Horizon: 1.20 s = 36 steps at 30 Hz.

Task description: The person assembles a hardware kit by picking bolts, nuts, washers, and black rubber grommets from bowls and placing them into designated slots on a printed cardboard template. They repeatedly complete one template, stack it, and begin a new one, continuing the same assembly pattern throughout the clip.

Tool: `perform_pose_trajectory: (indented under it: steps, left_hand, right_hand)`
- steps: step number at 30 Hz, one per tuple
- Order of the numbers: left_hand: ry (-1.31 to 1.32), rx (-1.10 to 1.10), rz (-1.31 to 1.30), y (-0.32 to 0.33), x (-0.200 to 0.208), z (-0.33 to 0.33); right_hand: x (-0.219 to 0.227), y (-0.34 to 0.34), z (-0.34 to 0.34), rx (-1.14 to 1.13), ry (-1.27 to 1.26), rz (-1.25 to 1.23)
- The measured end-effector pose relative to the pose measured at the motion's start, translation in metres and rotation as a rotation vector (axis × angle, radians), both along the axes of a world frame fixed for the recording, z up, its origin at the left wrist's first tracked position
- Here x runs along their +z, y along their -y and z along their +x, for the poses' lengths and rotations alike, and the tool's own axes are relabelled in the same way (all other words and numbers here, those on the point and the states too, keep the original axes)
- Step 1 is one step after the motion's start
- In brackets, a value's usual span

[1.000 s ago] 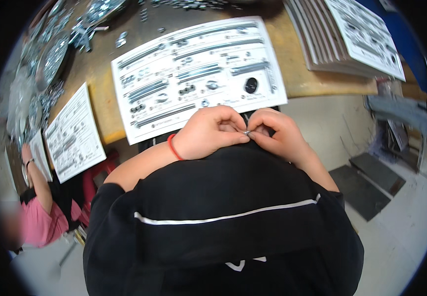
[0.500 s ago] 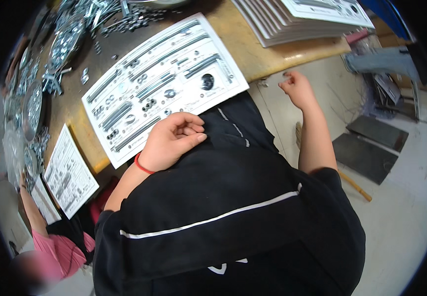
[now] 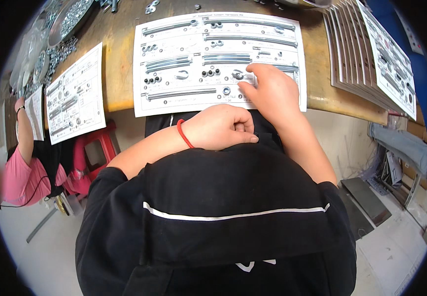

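Note:
A white printed card (image 3: pixel 184 103) lies at the front edge of the wooden table, with rows of threaded rods (image 3: pixel 181 93), bolts, nuts and washers on it. My right hand (image 3: pixel 275 93) reaches over the card's right half, thumb and forefinger apart beside a group of washers (image 3: pixel 238 75); whether it touches them I cannot tell. My left hand (image 3: pixel 223 127), below a red wristband, rests against my dark clothing just under the card's near edge. Its fingers are curled in, so anything inside them is hidden.
More cards stand stacked on edge (image 3: pixel 351 54) at the right. A second hardware card (image 3: pixel 75 93) is at the left, near a co-worker's hand (image 3: pixel 20 103). Metal bowls of small parts (image 3: pixel 73 19) stand at the back left. A red stool (image 3: pixel 97 148) is below.
My view has turned, so the card now sits straight in front. My right hand has come from out past the table's edge to over the card. My left hand stays curled near my lap.

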<state>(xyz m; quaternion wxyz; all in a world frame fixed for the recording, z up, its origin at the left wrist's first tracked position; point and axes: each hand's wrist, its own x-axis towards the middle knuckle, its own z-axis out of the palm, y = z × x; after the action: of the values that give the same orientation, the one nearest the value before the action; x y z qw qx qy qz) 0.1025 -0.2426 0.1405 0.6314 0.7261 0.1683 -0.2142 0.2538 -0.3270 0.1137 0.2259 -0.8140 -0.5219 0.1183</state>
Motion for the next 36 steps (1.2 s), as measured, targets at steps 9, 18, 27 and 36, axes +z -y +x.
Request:
perform_pose_trajectory:
  steps: [9, 18, 27, 36]
  left_hand:
    - [0.075, 0.103, -0.002, -0.009, -0.008, -0.016]
    - [0.048, 0.009, 0.016, -0.017, -0.007, -0.022]
    - [0.194, -0.036, 0.091, -0.024, -0.014, -0.040]
    - [0.156, 0.162, -0.021, -0.056, 0.004, -0.074]
  right_hand:
    - [-0.006, -0.023, -0.002, 0.032, 0.024, -0.159]
    - [0.007, -0.036, -0.021, 0.079, -0.046, -0.056]
    - [0.002, -0.095, -0.066, 0.325, 0.077, -0.178]
    - [0.002, -0.083, -0.056, 0.243, -0.033, -0.010]
